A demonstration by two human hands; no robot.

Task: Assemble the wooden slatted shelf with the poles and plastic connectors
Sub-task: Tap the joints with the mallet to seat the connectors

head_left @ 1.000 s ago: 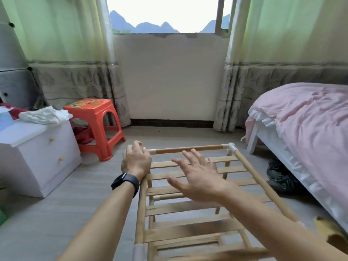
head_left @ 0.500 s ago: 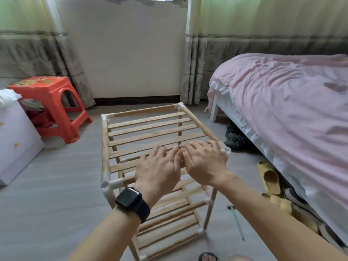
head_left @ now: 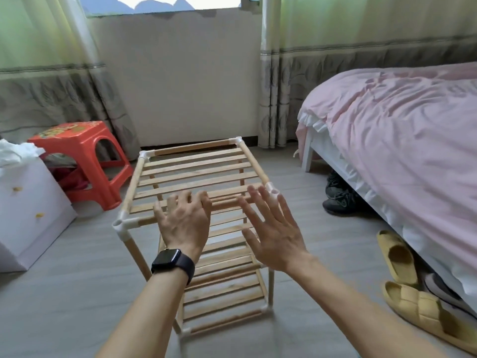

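Front pole (head_left: 225, 203) of shelf (head_left: 196, 167) is being touched by L hand (head_left: 184, 220), fingers loosely bent, not gripping. R hand (head_left: 275, 236) is being held just above, fingers spread, empty.

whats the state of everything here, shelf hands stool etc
shelf: standing upright, top slats in place
front left connector: top socket empty
left hand: open, fingers spread over the shelf's front edge
right hand: open, fingers spread, holding nothing
stool: upright
slippers: lying flat, soles down
curtains: parted
watch: screen dark
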